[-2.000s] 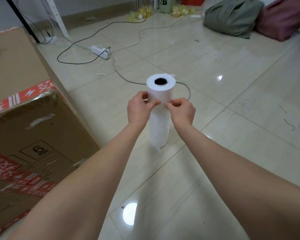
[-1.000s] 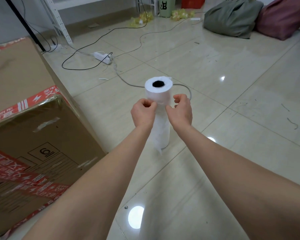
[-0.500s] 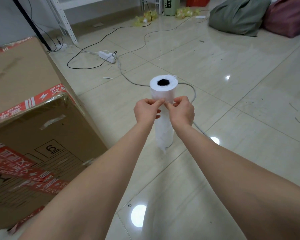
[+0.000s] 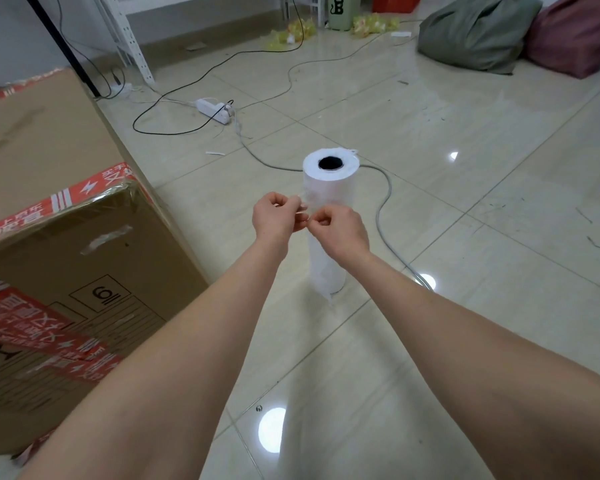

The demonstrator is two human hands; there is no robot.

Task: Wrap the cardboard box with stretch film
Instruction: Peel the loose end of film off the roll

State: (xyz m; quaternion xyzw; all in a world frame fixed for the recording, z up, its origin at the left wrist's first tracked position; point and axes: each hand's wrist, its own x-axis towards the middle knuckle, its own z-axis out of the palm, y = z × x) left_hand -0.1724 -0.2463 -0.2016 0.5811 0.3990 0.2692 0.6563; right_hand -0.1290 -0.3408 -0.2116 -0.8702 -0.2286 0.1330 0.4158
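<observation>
A white roll of stretch film [image 4: 329, 183] stands upright on the tiled floor, its dark core hole facing up. My left hand [image 4: 278, 218] and my right hand [image 4: 342, 230] are side by side in front of the roll's upper half, each pinching the loose, thin edge of film with fingertips. A small tail of film hangs at the roll's base. The big cardboard box [image 4: 59, 237], brown with red printed tape, stands to the left of the roll, apart from it.
A grey cable [image 4: 383, 216] curves on the floor behind and right of the roll. A white power strip [image 4: 215, 110] with black cords lies further back. A green bag [image 4: 475, 32] and a red bag [image 4: 575, 36] sit at the far right.
Both hands stay at the roll and keep picking at the film edge. They have dropped slightly lower on the roll, and the view has shifted a little toward the right.
</observation>
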